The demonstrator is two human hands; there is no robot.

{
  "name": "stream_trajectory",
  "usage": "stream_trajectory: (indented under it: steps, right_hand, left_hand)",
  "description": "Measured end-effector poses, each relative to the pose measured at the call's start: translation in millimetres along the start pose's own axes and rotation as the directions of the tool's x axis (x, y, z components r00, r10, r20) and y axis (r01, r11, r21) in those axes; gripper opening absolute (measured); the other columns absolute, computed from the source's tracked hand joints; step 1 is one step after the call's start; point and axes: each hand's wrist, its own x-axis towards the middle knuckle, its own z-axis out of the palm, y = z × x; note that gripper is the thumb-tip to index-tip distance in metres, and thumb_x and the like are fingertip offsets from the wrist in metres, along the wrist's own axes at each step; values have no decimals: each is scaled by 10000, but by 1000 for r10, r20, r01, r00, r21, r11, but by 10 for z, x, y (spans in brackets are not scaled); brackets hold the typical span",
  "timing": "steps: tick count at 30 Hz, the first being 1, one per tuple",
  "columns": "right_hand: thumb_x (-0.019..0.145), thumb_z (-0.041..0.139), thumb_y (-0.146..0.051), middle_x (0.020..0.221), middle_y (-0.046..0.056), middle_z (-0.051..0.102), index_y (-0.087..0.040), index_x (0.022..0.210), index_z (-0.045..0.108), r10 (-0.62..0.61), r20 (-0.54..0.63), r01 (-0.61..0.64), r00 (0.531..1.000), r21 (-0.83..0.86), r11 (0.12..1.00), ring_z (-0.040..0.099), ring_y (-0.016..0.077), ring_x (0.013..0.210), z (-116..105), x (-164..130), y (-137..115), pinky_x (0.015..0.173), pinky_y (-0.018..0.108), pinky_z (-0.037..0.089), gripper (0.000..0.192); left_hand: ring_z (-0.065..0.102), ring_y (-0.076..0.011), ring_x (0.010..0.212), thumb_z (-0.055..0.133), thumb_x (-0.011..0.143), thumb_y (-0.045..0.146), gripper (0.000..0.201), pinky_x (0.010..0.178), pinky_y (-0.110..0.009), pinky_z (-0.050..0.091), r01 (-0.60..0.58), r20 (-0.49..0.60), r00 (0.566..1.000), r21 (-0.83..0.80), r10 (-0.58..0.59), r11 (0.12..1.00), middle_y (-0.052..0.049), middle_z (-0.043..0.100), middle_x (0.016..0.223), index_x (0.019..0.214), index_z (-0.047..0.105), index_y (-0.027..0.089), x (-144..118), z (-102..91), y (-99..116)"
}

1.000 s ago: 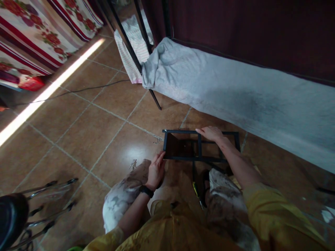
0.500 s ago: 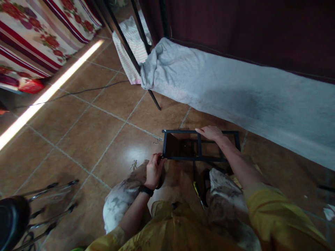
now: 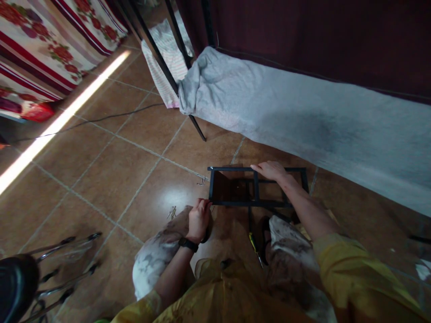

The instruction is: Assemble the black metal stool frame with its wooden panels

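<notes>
A dark rectangular frame [image 3: 232,204] with crossbars and a brown panel at its left end stands low before me. My right hand [image 3: 272,171] is closed over its far rail, close to the middle crossbar. At the near left corner of the frame, my left hand [image 3: 198,219] has its fingers pinched together; what lies between them is hidden or too small to name. A screwdriver [image 3: 253,242] with a yellow-green and black handle lies between my legs. Several small metal pieces [image 3: 172,212] are on the floor by my left knee, and a few more [image 3: 202,181] beside the frame's left end.
Beyond the frame a grey cloth [image 3: 289,107] hangs along a dark piece of furniture with a thin metal leg [image 3: 197,128]. A black cable [image 3: 111,117] crosses the tiled floor [image 3: 134,166]. At lower left stands a black seat [image 3: 16,287] with metal legs.
My left hand has turned slightly at the frame's corner, its fingers shifting a little. The right hand and the frame stay almost in place.
</notes>
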Motion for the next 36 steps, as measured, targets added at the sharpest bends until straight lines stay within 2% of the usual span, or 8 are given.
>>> stream_trajectory:
  steps: [4,7,11,14,17,25,31,36]
  right_hand:
    - [862,61,-716,1041,150,702,-208,997,715,-4,-4,4,1000,4,1000,633,296,1029,2,3,6,874,403,448,838]
    - [873,75,-704,1047,149,702,-205,980,718,-9,-7,9,1000,3,1000,629,289,1042,0,-2,3,891,392,441,821]
    - [883,99,-693,1040,140,706,-215,965,722,-6,-7,6,1000,16,1000,632,287,1041,-3,-8,-6,883,385,447,790]
    - [876,107,-703,1023,139,710,-218,956,723,7,-7,-7,1000,18,1000,637,289,1029,-7,-8,-9,867,383,454,788]
    - [869,96,-711,1018,144,708,-213,952,720,13,-15,-12,1000,20,1000,639,282,1021,1,-2,3,874,383,449,802]
    - [858,63,-720,1011,135,708,-226,943,720,-13,-41,14,999,28,1000,636,288,1022,25,13,35,870,392,447,827]
    - [864,71,-713,1015,145,708,-211,944,723,-11,-56,13,998,24,1000,635,289,1027,-4,-3,7,866,387,452,828]
    - [871,59,-704,1001,144,711,-204,939,727,-21,-61,23,998,36,999,640,294,1014,12,-14,28,863,398,452,837]
  left_hand:
    - [606,-167,898,430,921,209,283,788,-297,503,-27,63,998,-41,29,999,-71,580,1084,1170,564,224,-47,-44,37]
    - [609,-161,861,511,891,307,332,753,-294,511,59,-49,997,-98,-64,993,-65,580,1100,1213,553,239,110,-121,81]
    - [611,-164,719,490,896,348,330,675,-293,496,117,-121,985,-68,-124,991,-75,636,909,1144,607,163,770,-145,104]
    - [620,-196,715,535,871,362,295,656,-299,471,65,-71,996,93,-59,993,-89,653,841,1034,658,150,1299,-55,100]
    - [620,-207,710,519,879,335,233,647,-297,455,-41,-8,999,148,43,988,-90,656,802,832,677,171,1574,58,77]
    - [623,-167,839,417,900,161,244,764,-257,468,-331,214,926,65,311,941,-61,645,911,909,653,221,1630,2,-57]
    - [599,-181,721,487,901,308,164,671,-285,464,-203,104,976,150,189,968,-56,609,794,893,589,180,1633,-10,-67]
    - [598,-172,767,437,921,244,180,722,-283,459,-311,229,934,144,274,939,-61,604,833,848,590,183,1665,-58,-58]
